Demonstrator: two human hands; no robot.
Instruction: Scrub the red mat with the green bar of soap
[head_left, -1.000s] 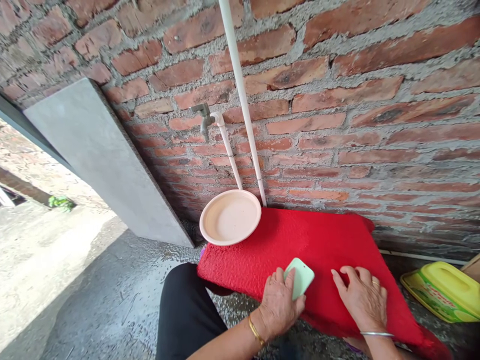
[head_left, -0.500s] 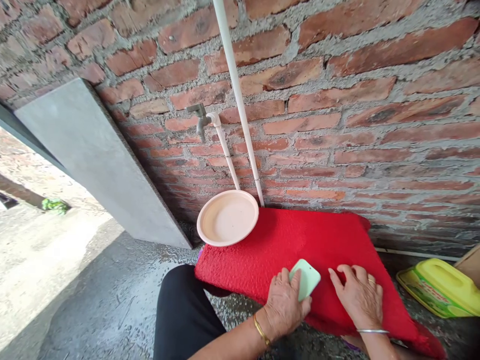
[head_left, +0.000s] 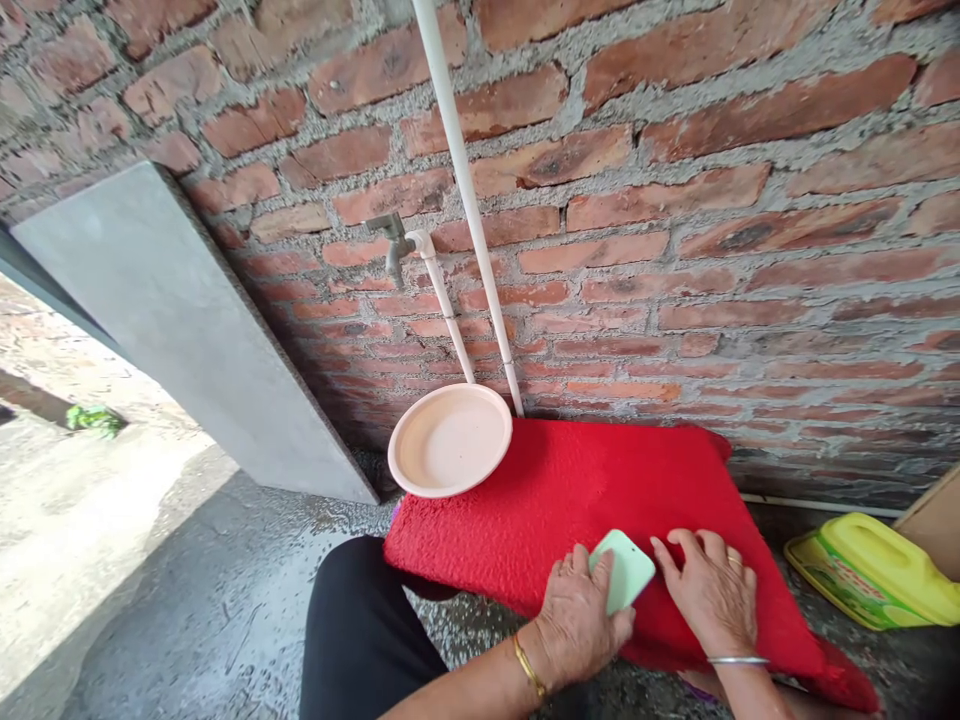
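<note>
A wet-looking red cloth (head_left: pixel 570 490) with a fuzzy texture lies spread over a low surface that it hides. My left hand (head_left: pixel 585 610) grips a pale green scrub brush (head_left: pixel 628 572), smooth back up, against the cloth; its underside is hidden. A small hole shows near the brush's far corner. To its right, my right hand (head_left: pixel 712 590) rests on the cloth with fingers apart and holds nothing. At the cloth's far left corner stands a shallow pale pink basin (head_left: pixel 461 445).
Behind the cloth rises a brick wall (head_left: pixel 615 260) with a tap (head_left: pixel 393 250) and white pipes (head_left: pixel 469 190). A grey slab (head_left: pixel 187 330) leans at the left over wet floor (head_left: pixel 225 590). A yellow plastic jug (head_left: pixel 877 570) lies on the right. My knee (head_left: pixel 360 610) is below the basin.
The whole view has shifted slightly. The brush and my left hand have slid a little to the right along the cloth, closer to my right hand, which stays on the cloth.
</note>
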